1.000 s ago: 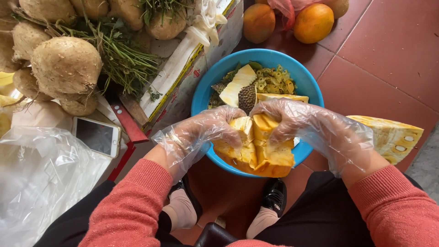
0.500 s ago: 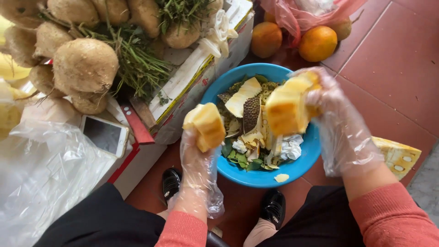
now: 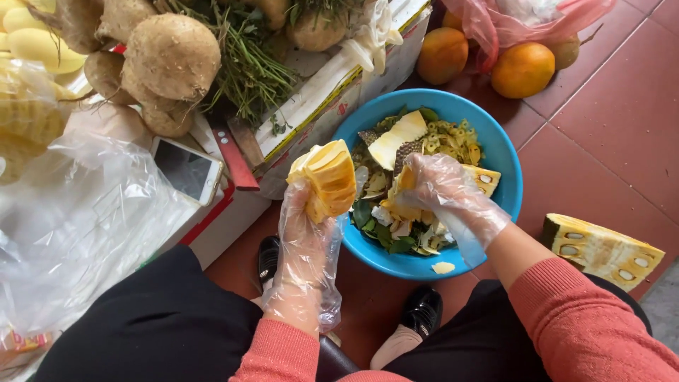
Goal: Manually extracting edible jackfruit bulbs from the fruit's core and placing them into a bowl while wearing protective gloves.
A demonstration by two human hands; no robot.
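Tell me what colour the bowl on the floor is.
The bowl is bright blue, seen in the head view.

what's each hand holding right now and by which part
The left hand grips a yellow jackfruit piece by its lower end. The right hand is in the blue bowl on scraps; its hold cannot be told.

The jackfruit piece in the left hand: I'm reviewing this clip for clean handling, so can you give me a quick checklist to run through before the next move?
1. Left hand gloved and gripping the jackfruit piece: ok.
2. Right hand gloved: ok; it is down in the blue bowl among the scraps.
3. Whether the right hand grips anything: cannot tell, the fingers are partly hidden.
4. Bowl has room: ok, but the scraps are piled high.
5. Phone away from the fruit: not ok, it lies close beside the left hand.
6. Cut jackfruit wedge kept off the ground: not ok, it lies on the floor tiles.
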